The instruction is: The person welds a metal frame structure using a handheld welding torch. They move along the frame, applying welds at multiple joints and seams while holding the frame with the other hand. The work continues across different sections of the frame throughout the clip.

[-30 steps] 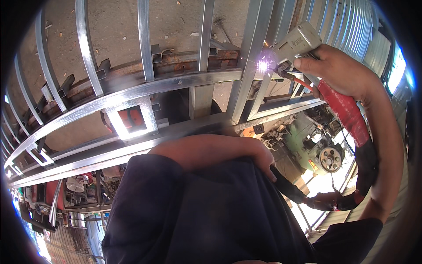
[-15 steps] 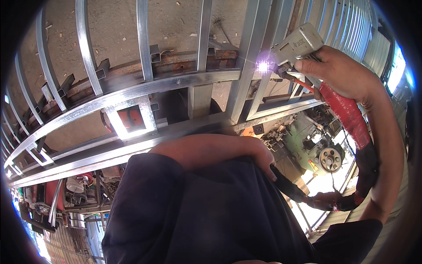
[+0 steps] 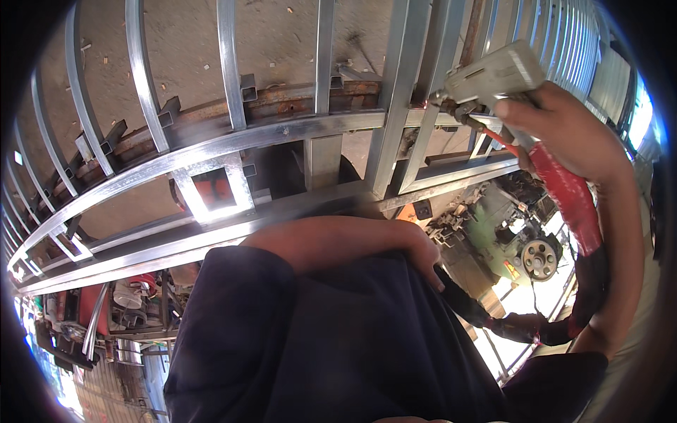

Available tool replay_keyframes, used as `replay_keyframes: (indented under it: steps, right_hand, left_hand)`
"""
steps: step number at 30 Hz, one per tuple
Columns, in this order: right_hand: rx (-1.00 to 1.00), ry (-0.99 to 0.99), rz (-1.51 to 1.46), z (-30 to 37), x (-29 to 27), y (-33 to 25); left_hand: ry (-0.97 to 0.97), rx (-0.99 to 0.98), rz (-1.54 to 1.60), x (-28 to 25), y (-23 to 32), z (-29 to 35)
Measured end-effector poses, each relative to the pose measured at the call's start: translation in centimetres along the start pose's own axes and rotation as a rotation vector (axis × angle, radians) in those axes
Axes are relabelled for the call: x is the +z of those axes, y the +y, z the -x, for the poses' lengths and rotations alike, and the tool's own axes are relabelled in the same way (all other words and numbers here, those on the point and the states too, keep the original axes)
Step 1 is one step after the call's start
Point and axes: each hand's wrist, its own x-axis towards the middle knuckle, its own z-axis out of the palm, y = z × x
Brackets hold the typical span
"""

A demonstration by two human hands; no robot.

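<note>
My right hand [image 3: 575, 130] is closed around a welding torch [image 3: 557, 176] with a red-wrapped handle. A pale metal box [image 3: 497, 72] sits at the torch's front, above the thumb. The tip is beside an upright square-tube post [image 3: 396, 92] of a metal frame; whether they touch I cannot tell. No bright arc shows. From the handle a black-wrapped cable [image 3: 518, 328] loops down and back to my left hand [image 3: 423, 255]. My left arm lies across my body, its fingers curled on the cable end. The frame's long curved rail [image 3: 282, 132] runs left from the post.
Several upright bars [image 3: 227, 63] rise from the rail. A rusty beam [image 3: 289, 99] lies behind it on the dusty floor [image 3: 282, 35]. Below right stands a green machine [image 3: 486, 225] with a spoked wheel [image 3: 539, 259]. Cluttered goods [image 3: 134, 296] stand at lower left.
The bright purple-white arc at the torch tip has gone out. My right hand and the torch have shifted slightly right. My left hand stays on the cable.
</note>
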Motion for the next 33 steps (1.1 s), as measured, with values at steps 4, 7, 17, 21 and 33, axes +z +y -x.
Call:
replay_keyframes:
  steps: [4,7,17,21,33]
  right_hand:
    - [0.024,0.129,-0.296,2.8,-0.6,2.2]
    - [0.063,0.187,-0.514,3.3,0.2,4.1]
    - [-0.035,0.074,-1.011,-2.0,4.4,14.5]
    - [-0.041,0.028,-1.160,-3.1,5.5,15.9]
    - [-0.025,-0.086,-1.158,-4.0,4.9,17.4]
  left_hand:
    - [-0.065,-0.046,0.022,0.5,-0.5,-0.9]
    - [-0.063,-0.088,0.021,0.1,-0.4,-1.2]
    - [-0.256,-0.194,0.141,0.1,-2.5,-3.0]
    - [-0.294,-0.295,0.164,1.4,-4.4,-4.3]
    - [-0.266,-0.297,0.155,-1.1,-3.4,-5.6]
